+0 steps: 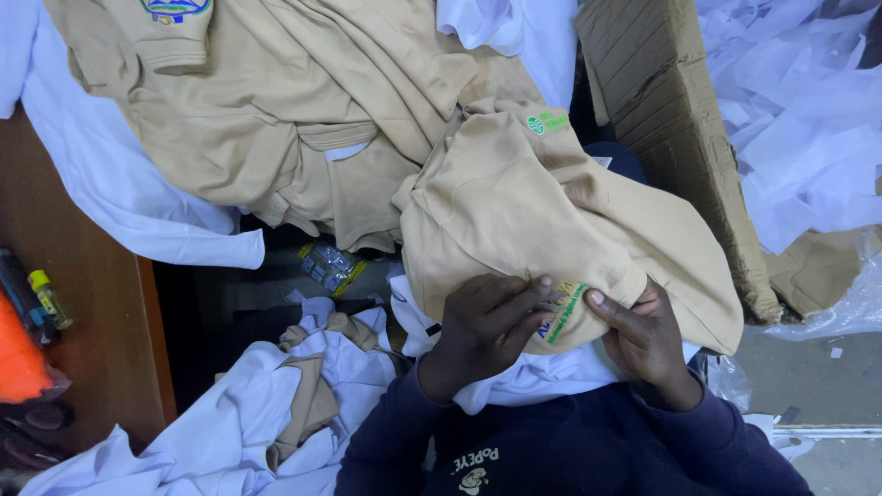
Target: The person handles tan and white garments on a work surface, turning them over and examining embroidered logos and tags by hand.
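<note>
At lower centre of the head view, the person's two hands meet on a tan garment bundled over the lap. Left hand: fingers curled over the lower hem of the garment, fingertips pressed against the cloth beside a green and yellow embroidered patch; the grip is pressed together, pinching the tan fabric. Right hand: thumb laid on top of the cloth just right of the patch, remaining fingers tucked beneath the fold, so this grip too pinches the same garment. A second small green emblem shows near the garment's upper edge. Beneath the garment lies white cloth, resting against the dark blue sleeves of the person. Upper left: a pile of further tan shirts, crumpled, lying over white fabric that spills off a brown wooden counter. Lower left: a heap of white and tan garments. Between the piles, a small clear packet lies in shadow. At right, a torn cardboard box stands tilted, holding white paper scraps. At far left, an orange object and a small yellow-capped bottle sit on the counter.
</note>
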